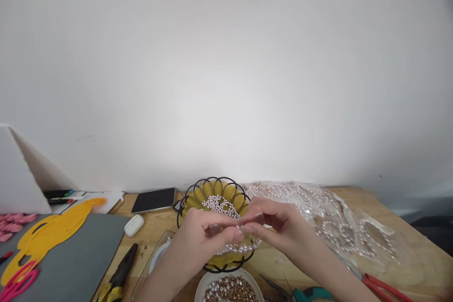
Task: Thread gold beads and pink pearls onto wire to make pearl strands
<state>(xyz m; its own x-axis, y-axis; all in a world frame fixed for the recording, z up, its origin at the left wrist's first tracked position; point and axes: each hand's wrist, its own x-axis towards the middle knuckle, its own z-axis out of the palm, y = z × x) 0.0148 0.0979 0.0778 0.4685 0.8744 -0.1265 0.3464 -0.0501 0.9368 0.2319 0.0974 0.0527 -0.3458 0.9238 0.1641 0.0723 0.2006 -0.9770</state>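
Left hand [201,233]: fingers pinched on a pearl strand [237,247].
Right hand [279,224]: fingers pinched together at the strand's top, touching the left fingertips.
Pearl strand: hangs over the yellow basket [212,193] of pearls on the table [159,224].

We look through a single head-worn camera, facing forward and only slightly down, so a blank white wall [226,66] fills the upper two-thirds of the view. The wooden table [406,255] sits low in the frame. Our left hand [205,236] and right hand [279,224] meet close below the lens, near the bottom edge.
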